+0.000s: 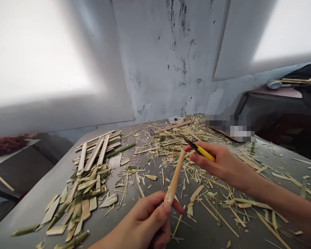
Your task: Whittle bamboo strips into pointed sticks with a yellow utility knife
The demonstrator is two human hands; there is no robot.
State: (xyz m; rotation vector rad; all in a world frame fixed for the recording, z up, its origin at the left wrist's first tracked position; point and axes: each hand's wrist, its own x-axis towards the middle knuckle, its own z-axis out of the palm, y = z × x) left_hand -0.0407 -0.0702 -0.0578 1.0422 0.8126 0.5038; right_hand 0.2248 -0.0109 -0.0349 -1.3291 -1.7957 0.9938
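My left hand (155, 218) is closed around the lower end of a pale, carved bamboo piece (175, 176), pinched between thumb and fingers. The piece points up and slightly to the right. In my right hand (220, 160) is a utility knife (206, 153) with a yellow and black handle, its blade pointing up and left. The blade is just above the tip of the bamboo piece and looks apart from it. Thin bamboo shavings (194, 136) lie scattered on the table behind and below both hands.
On the left of the grey table (134, 228) are split bamboo strips (94, 154) and a heap of short bamboo offcuts (79, 209). A hammer with a wooden handle (172, 127) and a round clear roll (176, 120) lie at the back, near the stained wall (168, 65).
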